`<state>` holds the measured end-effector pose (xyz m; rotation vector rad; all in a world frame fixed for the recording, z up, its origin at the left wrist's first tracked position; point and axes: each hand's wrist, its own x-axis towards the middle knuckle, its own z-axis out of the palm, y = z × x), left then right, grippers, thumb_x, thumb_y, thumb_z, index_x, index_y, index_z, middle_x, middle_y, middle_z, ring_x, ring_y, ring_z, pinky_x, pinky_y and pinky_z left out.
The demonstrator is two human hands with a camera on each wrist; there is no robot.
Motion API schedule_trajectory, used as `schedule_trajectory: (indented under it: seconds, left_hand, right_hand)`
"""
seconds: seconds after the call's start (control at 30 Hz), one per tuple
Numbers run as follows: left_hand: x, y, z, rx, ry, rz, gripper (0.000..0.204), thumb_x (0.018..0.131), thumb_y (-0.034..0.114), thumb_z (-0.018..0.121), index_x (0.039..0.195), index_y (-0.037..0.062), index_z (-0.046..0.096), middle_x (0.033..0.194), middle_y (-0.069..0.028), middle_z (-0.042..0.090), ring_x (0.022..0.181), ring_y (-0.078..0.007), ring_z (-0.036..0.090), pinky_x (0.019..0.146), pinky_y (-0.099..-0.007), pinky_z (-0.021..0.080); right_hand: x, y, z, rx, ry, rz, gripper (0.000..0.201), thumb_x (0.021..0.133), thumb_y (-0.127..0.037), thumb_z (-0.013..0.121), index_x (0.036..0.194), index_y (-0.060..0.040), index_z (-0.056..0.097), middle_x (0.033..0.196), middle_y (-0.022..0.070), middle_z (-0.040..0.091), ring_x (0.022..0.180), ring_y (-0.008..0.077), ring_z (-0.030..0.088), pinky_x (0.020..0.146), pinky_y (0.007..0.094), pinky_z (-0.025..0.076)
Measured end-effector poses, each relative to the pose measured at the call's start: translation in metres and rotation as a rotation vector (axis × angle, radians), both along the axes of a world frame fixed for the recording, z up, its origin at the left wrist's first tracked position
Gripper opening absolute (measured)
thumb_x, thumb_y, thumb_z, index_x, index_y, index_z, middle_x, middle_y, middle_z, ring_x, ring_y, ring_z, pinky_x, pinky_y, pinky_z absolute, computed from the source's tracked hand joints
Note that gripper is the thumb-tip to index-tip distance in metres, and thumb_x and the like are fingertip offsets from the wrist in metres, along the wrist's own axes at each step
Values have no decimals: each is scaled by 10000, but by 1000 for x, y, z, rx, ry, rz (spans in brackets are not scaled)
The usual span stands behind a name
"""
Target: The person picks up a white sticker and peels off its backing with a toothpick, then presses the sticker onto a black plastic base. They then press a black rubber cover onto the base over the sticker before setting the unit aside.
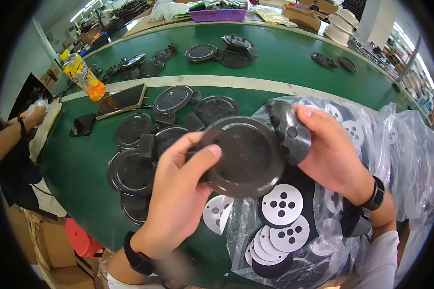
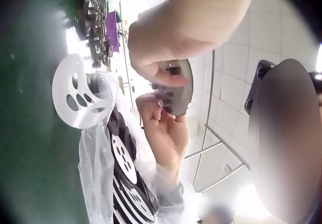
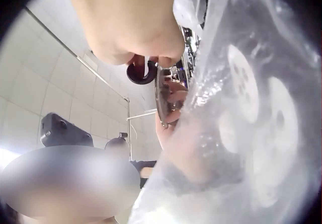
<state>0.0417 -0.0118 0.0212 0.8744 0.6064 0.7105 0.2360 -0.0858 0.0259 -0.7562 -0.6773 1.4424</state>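
My left hand [image 1: 178, 192] grips a round dark plastic disc [image 1: 246, 159] at its left edge, thumb lying on the smooth face. In the left wrist view the fingers reach behind the disc [image 2: 185, 93]. A black round pad with holes [image 1: 290, 132] is pinched in my right hand [image 1: 335, 156], close beside the disc's upper right edge. The right wrist view shows this pad [image 3: 141, 73] bent into a curl. Below the hands, several white-faced pads with holes [image 1: 283, 204] lie fanned out on the plastic bag. A curled white backing sheet [image 1: 216, 212] lies left of them.
Several dark discs [image 1: 132, 171] crowd the green table on the left. Behind them are phones [image 1: 120, 101] and a bottle [image 1: 84, 77]. A clear plastic bag [image 1: 395, 149] with more pads spreads at right. More discs [image 1: 236, 50] sit on the far green surface. Another person's arm [image 1: 14, 130] shows at left.
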Motion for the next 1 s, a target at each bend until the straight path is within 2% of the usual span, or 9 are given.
schedule_trajectory:
  seconds: [0.07,0.1,0.13,0.2,0.23,0.3,0.47,0.53,1.0]
  left_hand:
    - [1,1,-2,48,-32,86,189,874,51,533,1052,-4,500,1008,-84,584,881,-129,589,735,-291,509]
    - [1,1,-2,139,-37,156,184,878,57,533,1047,1,490,1000,-77,578,869,-118,582,729,-287,509]
    - [2,1,-2,229,-44,225,179,881,64,533,1043,7,480,991,-70,571,857,-107,575,723,-283,509]
    - [5,-4,-2,277,-36,215,168,898,81,522,1040,15,462,976,-51,550,856,-82,539,744,-255,476]
    - [6,-7,-3,369,2,185,168,904,88,516,1044,15,460,971,-43,544,863,-74,522,758,-241,454]
    - [8,-16,-3,419,5,137,189,924,108,484,1081,7,449,993,-40,531,908,-65,479,810,-216,395]
    - [11,-25,-9,487,-63,94,277,942,108,421,1181,-27,389,1090,-83,499,985,-97,460,878,-251,381]
    - [10,-25,-11,500,-73,58,283,946,118,389,1194,-15,357,1163,-122,473,1108,-182,471,972,-372,377]
    - [15,-30,-15,605,-162,2,361,915,83,424,1245,-18,317,1335,-159,345,1223,-215,384,1022,-393,330]
  right_hand:
    - [2,-1,1,197,-123,-176,305,939,-181,468,1114,52,560,1041,90,627,946,137,594,878,297,449]
    - [0,-1,4,194,-206,-223,281,933,-168,479,1095,30,593,955,68,610,889,123,559,806,267,439]
    - [1,-3,5,195,-210,-225,281,933,-168,479,1095,30,593,955,68,610,889,123,559,806,267,439]
    - [3,-7,7,428,-1151,-343,311,936,-215,454,1045,20,627,859,23,520,800,127,470,741,251,358]
    - [-3,-7,3,454,-1114,-364,303,933,-207,456,1020,10,651,787,3,424,737,124,366,683,237,289]
    - [-5,-7,4,456,-1181,-396,292,928,-200,465,1024,3,652,784,8,431,735,122,369,679,242,293]
    - [-7,-7,4,477,-1291,-423,253,909,-161,486,1027,-24,663,736,6,405,711,117,367,643,243,298]
    - [-8,-8,4,484,-1299,-428,247,906,-155,490,1021,-26,666,733,6,402,705,118,366,638,241,298]
    - [-10,-4,2,531,-1414,-516,233,887,-183,535,998,-36,678,712,12,412,686,131,372,606,239,296]
